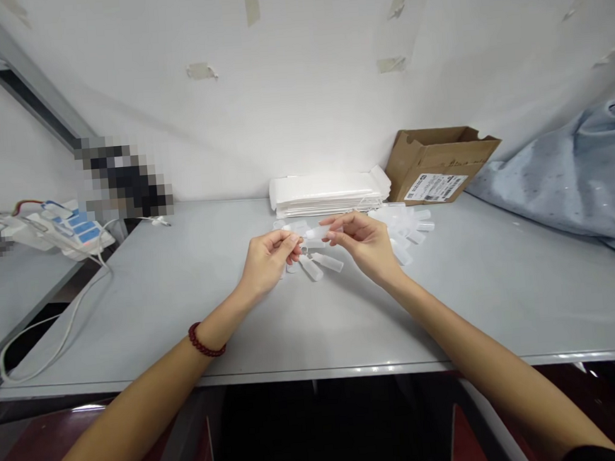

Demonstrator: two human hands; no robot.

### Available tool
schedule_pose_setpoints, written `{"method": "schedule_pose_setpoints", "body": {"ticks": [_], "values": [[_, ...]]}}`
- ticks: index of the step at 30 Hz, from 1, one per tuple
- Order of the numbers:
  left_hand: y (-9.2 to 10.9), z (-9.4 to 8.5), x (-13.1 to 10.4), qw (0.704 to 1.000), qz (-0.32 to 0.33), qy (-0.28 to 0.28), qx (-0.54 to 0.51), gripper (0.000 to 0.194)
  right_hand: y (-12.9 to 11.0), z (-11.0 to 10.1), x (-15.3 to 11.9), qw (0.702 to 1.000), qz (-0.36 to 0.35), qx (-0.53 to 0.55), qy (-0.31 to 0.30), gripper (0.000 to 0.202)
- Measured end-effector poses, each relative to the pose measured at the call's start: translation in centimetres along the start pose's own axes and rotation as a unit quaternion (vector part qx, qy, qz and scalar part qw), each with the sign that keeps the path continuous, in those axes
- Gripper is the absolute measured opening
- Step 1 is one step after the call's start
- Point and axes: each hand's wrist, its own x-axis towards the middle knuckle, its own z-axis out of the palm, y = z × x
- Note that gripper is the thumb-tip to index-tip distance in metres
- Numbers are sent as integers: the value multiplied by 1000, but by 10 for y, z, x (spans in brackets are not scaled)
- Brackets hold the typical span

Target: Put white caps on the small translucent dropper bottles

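My right hand [364, 240] pinches a small, long, translucent white plastic piece [315, 233] between thumb and fingers. The piece lies sideways, its narrow end pointing at my left hand [270, 257]. There the thumb and forefinger press together at that end; what they grip is too small to make out. Just below, similar white plastic pieces [311, 267] lie fanned out on the table [320, 322]. Some of them are partly hidden behind my left fingers. A looser pile of translucent pieces [411, 228] spreads to the right, beyond my right wrist.
A stack of flat white boxes or sleeves [331, 193] lies against the wall. Beside it stands an open brown cardboard box [441, 163], with a pale blue cloth bag [569, 174] at the far right. On the left are a power strip [81, 227] and white cables [74, 313].
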Motion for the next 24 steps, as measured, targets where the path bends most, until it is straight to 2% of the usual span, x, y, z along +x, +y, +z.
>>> {"method": "schedule_pose_setpoints", "body": {"ticks": [7,16,24], "values": [[1,-2,5,995,-64,4,-72,33,1,0,1,1000,-4,11,-3,16],[-1,-2,4,1000,-18,9,-13,23,5,0,1,1000,8,12,19,16],[-4,-3,5,999,-25,20,-11,22,12,8,-3,999,42,29,15,20]]}}
